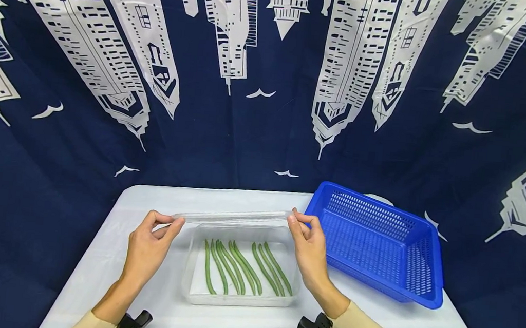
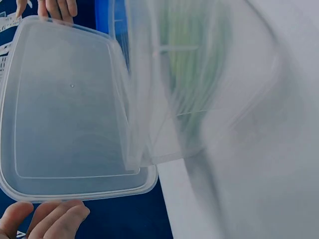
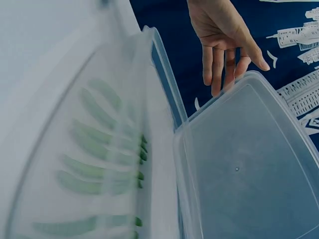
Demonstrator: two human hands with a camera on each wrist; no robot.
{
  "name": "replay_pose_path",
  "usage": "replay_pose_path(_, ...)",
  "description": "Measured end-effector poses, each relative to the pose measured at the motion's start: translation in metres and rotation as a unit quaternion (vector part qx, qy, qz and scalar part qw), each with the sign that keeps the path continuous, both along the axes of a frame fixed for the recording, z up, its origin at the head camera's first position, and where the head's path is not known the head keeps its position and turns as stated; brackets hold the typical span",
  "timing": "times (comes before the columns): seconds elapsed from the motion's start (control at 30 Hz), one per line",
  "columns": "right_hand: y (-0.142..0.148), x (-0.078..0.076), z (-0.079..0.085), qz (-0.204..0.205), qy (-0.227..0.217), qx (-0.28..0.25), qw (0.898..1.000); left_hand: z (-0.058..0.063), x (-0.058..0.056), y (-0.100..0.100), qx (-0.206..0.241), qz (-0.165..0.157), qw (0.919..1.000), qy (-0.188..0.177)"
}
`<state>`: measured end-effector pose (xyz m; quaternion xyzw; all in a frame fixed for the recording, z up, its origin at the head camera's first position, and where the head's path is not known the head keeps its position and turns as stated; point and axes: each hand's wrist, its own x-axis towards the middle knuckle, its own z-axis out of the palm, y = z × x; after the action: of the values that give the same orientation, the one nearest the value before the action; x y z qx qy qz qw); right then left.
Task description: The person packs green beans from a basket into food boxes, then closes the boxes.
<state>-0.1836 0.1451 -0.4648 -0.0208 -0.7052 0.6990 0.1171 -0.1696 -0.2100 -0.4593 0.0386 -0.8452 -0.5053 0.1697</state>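
A clear plastic lid (image 1: 233, 216) is held nearly edge-on above the back rim of a clear plastic container (image 1: 239, 301). My left hand (image 1: 147, 250) pinches the lid's left end between thumb and fingers. At the opposite end, my right hand (image 1: 309, 250) pinches it likewise. Several green beans (image 1: 241, 268) lie side by side in the container, with a gap between two groups. The left wrist view shows the lid's (image 2: 70, 109) broad face, with left-hand fingers (image 2: 55, 219) at its lower edge. In the right wrist view, my left hand (image 3: 222, 42) is at the lid's upper edge.
A blue perforated basket (image 1: 377, 245) stands at the right, close to my right hand and overhanging the table edge. The table wears a white cover (image 1: 141, 298). Behind it hangs a navy cloth (image 1: 265, 133) printed with white buildings.
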Motion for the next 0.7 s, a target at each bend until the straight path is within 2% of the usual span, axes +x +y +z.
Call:
replay_pose_path(0.23, 0.009, 0.018, -0.009, 0.023, -0.026, 0.009, 0.999, -0.008, 0.009, -0.001, 0.033, -0.029, 0.999, -0.007)
replay_pose_path(0.37, 0.013, 0.026, -0.012, 0.029, -0.041, 0.024, 0.998, -0.012, 0.014, 0.0, 0.058, -0.057, 0.9965, -0.019)
replay_pose_path(0.6, 0.022, 0.033, -0.01, 0.047, -0.07, 0.013, 0.996, -0.02, 0.021, 0.002, 0.102, -0.095, 0.9894, -0.041)
replay_pose_path(0.7, 0.025, 0.036, -0.009, 0.054, -0.083, 0.012, 0.995, -0.024, 0.025, 0.004, 0.101, -0.109, 0.9882, -0.035)
